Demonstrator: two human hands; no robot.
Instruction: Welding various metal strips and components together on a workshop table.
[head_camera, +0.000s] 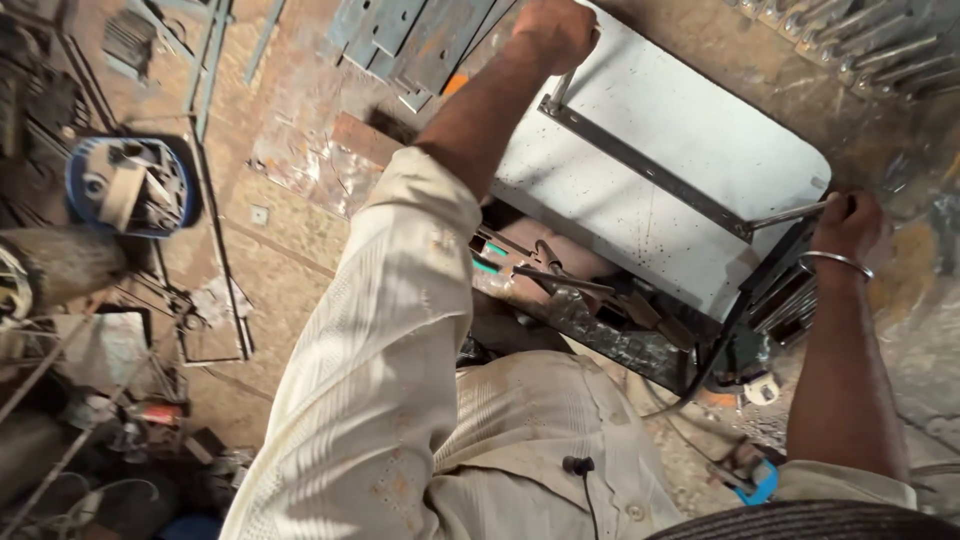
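The left hand (552, 30) is closed tight on one end of a metal frame (640, 165), and the right hand (846, 222) is closed on the other end. The frame lies between the hands, across a white panel (690, 110) just under them.

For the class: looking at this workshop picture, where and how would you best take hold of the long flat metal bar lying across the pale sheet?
Probably at its two ends, one hand each, as the left hand and right hand do. The flat metal bar lies flush, diagonally on the pale sheet, so its middle offers little purchase; the thinner rods at its ends stick out past the edges.
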